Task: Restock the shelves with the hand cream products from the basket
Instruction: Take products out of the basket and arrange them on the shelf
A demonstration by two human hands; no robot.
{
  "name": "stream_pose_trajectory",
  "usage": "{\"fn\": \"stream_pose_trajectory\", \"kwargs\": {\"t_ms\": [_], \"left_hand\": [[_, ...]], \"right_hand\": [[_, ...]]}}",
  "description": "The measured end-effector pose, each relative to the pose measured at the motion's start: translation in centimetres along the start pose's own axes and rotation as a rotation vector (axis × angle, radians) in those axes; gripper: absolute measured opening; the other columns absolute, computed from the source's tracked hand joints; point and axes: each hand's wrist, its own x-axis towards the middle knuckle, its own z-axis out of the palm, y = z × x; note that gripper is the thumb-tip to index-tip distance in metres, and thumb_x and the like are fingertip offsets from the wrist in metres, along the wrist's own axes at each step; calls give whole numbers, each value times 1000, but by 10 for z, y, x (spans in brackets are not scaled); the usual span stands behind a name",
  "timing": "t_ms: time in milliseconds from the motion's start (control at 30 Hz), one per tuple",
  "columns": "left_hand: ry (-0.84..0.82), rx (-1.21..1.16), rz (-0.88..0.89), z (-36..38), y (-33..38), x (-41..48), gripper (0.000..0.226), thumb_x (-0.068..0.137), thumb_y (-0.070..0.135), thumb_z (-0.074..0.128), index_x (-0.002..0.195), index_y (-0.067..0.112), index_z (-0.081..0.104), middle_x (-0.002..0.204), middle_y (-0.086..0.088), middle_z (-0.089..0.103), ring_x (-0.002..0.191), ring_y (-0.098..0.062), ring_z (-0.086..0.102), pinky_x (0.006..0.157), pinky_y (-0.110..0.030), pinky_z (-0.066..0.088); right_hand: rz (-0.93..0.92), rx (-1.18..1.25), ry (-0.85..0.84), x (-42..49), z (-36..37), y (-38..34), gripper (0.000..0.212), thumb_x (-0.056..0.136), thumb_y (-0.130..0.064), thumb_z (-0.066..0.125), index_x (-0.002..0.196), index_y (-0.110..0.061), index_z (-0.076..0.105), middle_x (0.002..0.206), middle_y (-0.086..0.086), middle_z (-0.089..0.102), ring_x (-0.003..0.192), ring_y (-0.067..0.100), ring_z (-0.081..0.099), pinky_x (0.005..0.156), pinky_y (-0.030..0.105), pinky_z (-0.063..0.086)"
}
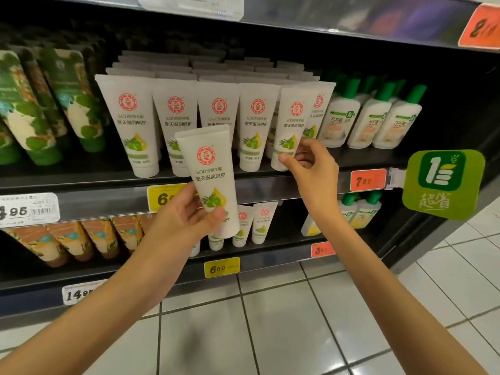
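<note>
Head view: six white tubes are standing cap-down in the front row (pixel 219 115) of the middle shelf (pixel 94 204). Three green-capped bottles (pixel 370 120) are standing just to their right. More tubes are lining up behind, too dim to count. The left hand (pixel 184 215) is curling its fingers and thumb round the bottom of a seventh tube (pixel 209 174), holding it up in front of the shelf edge and hiding part of a yellow price tag (pixel 159 197). The right hand (pixel 308 163) is pinching the low end of the fifth tube (pixel 290 123) in the row, with the thumb in front.
</note>
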Motion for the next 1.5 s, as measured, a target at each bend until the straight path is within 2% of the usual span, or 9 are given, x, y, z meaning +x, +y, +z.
{"fn": "stream_pose_trajectory", "kwargs": {"t_ms": [367, 600, 700, 767, 833, 1000, 1167, 1333, 1500], "left_hand": [[-3, 8, -47, 22, -1, 7, 43, 65, 26, 65, 106, 39, 59, 108, 19, 67, 106, 1, 60, 100, -34, 43], [-34, -21, -86, 30, -5, 7, 34, 80, 13, 63, 101, 40, 59, 105, 19, 68, 98, 5, 62, 88, -25, 46], [-42, -24, -96, 37, -7, 11, 33, 81, 14, 64, 100, 40, 59, 106, 16, 67, 104, -3, 61, 91, -31, 47], [-83, -18, -82, 46, -7, 14, 31, 82, 15, 64, 95, 43, 62, 100, 16, 69, 101, -5, 63, 89, -32, 50], [-149, -8, -59, 57, -6, 18, 31, 83, 14, 64, 92, 43, 62, 96, 16, 69, 95, -1, 65, 84, -26, 54], [-235, -2, -95, 62, 1, 26, 32, 88, 12, 57, 111, 34, 57, 104, 15, 69, 104, 0, 62, 93, -21, 48], [-189, 182, -143, 42, -6, 14, 22, 88, 17, 57, 104, 31, 63, 102, 18, 69, 92, 13, 60, 72, -2, 47], [-99, 185, -219, 24, -17, 5, 21, 88, 10, 56, 97, 27, 65, 102, 12, 70, 103, -3, 62, 94, -24, 48], [-102, 153, -249, 24, -23, 9, 21, 88, 7, 56, 96, 24, 65, 97, 10, 72, 99, -5, 65, 91, -24, 50]], "right_hand": [[32, 32, 30, -1, 2, -1, 28, 75, -17, 75, 98, -12, 60, 84, -7, 63, 71, 1, 57, 69, 8, 48], [129, 78, 82, -18, -14, -15, 37, 83, -27, 65, 116, -13, 55, 111, 3, 61, 97, 5, 58, 84, 14, 48], [109, 173, -168, -50, -32, -23, 22, 86, -21, 60, 108, -21, 60, 99, -7, 65, 90, 0, 60, 77, 10, 47], [140, 206, -429, -71, -36, -27, 27, 79, -20, 66, 105, -24, 59, 97, -9, 66, 91, 4, 62, 77, 17, 51], [150, 207, -480, -81, -38, -28, 38, 68, -28, 68, 105, -26, 57, 99, -11, 67, 95, 3, 63, 77, 18, 52], [122, 212, -311, -62, -52, -23, 31, 74, -19, 67, 103, -26, 58, 99, -17, 69, 95, -2, 63, 73, 9, 49], [127, 77, -97, -7, -60, -5, 28, 85, -12, 62, 113, -16, 59, 107, -4, 66, 96, 1, 62, 83, 16, 51], [110, -9, -75, 14, -53, 12, 30, 83, -8, 64, 114, -8, 61, 104, 1, 66, 87, 1, 61, 77, 10, 49], [100, 5, -52, 16, -50, 17, 34, 80, -9, 68, 113, -7, 57, 102, 3, 65, 87, 5, 62, 77, 11, 51]]}}
